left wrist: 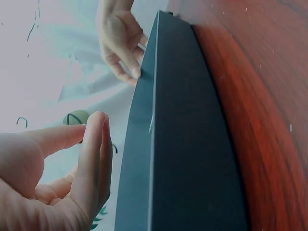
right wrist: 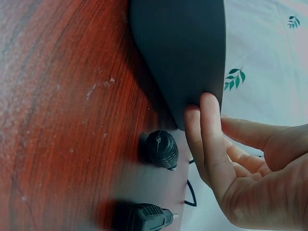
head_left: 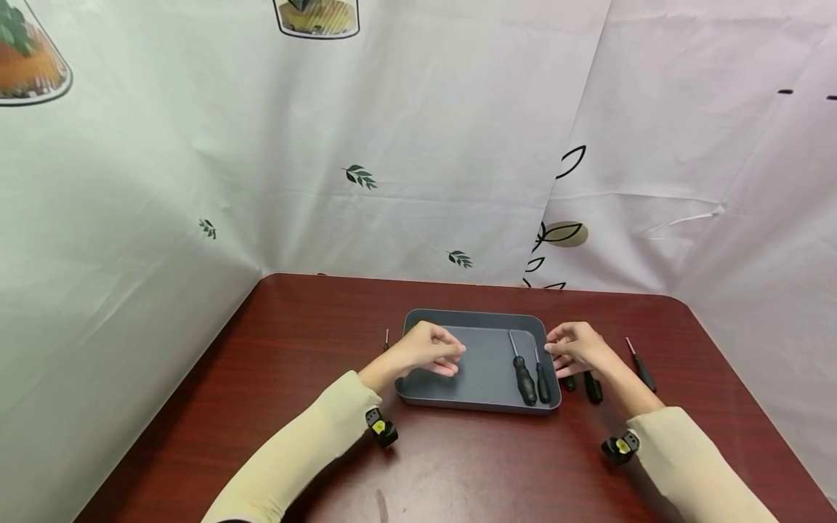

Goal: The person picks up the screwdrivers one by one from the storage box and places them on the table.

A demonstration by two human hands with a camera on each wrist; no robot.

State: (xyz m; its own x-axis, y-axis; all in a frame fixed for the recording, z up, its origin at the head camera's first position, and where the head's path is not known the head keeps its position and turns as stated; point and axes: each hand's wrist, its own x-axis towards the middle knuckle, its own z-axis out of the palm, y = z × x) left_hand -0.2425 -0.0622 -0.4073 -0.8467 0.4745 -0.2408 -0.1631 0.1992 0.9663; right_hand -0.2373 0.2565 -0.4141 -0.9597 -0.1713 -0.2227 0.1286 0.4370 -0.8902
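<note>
A grey rectangular tray (head_left: 480,407) lies on the table. Inside, along its right side, are a thick black-handled screwdriver (head_left: 524,381) and a slimmer screwdriver (head_left: 543,385). My left hand (head_left: 430,349) hovers over the tray's left part, fingers loosely bent and nothing held; the left wrist view has its thumb and fingertips close together. At the tray's right rim my right hand (head_left: 575,349) pinches the wall. In the right wrist view two fingers (right wrist: 210,113) lie against the outer wall, while the thumb passes behind the rim.
Right of the tray lie black screwdriver handles (head_left: 593,388), partly under the right hand, and a screwdriver (head_left: 641,372) farther right. A thin shaft (head_left: 386,340) shows beyond the left wrist. White patterned cloth (head_left: 405,218) hangs behind the red-brown table (head_left: 314,312).
</note>
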